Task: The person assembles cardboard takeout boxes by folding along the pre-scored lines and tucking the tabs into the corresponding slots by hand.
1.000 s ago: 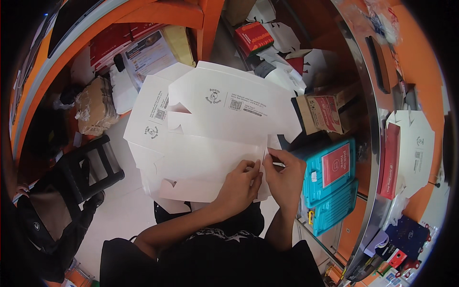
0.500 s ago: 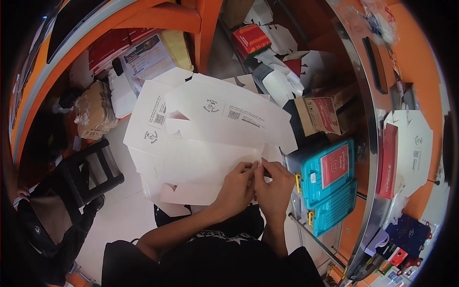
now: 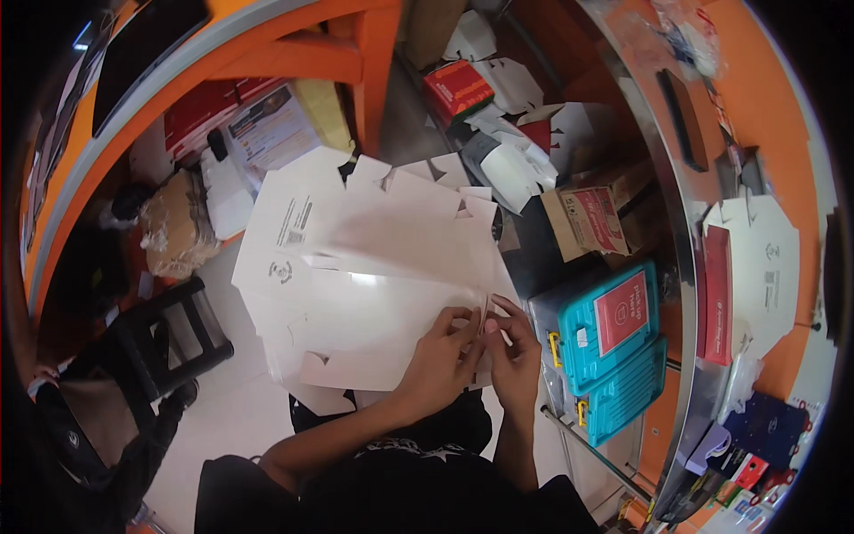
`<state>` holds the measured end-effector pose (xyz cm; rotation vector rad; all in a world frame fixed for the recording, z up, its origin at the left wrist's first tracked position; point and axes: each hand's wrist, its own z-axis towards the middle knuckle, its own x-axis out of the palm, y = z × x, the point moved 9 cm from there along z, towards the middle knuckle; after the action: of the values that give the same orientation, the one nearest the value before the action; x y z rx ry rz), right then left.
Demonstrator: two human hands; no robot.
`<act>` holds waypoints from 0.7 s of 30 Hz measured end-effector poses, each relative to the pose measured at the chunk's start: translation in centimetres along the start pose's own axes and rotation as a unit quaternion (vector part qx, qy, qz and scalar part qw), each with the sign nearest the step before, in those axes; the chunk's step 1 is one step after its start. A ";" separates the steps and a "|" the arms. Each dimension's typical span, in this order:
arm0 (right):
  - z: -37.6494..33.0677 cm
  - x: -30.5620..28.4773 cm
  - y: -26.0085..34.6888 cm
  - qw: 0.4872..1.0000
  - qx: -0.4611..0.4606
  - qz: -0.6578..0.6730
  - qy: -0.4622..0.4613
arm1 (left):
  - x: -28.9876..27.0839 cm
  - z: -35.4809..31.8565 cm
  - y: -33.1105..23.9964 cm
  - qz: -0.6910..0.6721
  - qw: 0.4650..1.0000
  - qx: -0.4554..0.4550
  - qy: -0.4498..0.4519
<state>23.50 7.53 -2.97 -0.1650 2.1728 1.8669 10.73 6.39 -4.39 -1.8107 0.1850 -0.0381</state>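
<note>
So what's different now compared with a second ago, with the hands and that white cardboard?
The right hand, apart a second ago, has closed in beside the left hand; both now pinch the right edge of the flat white cardboard box blank, which has settled flatter and lower. The teal plastic case and the black stool stayed put.

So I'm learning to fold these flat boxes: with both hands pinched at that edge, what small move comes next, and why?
Probably press the crease flat along that right edge. Both the left hand and the right hand pinch the same spot on the white flat carton blank, fingertips nearly touching, while the rest of the sheet lies unfolded over the lap. Hard to tell whether a tab is already tucked.
</note>
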 end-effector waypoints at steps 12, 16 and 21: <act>1.8 -3.6 9.1 0.982 -0.174 0.078 0.009 | 1.6 0.9 -12.8 0.202 0.942 0.244 0.111; 1.8 -7.4 9.9 0.982 -0.159 0.094 -0.034 | 5.1 1.5 -16.8 0.211 0.905 0.356 0.100; -0.5 -16.4 16.4 0.889 -0.366 -0.119 -0.248 | 10.8 0.3 -26.4 0.237 0.802 0.538 0.106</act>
<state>34.87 8.25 17.25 -0.0775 1.0050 2.1772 24.22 11.28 20.24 -0.5760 0.6335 0.0120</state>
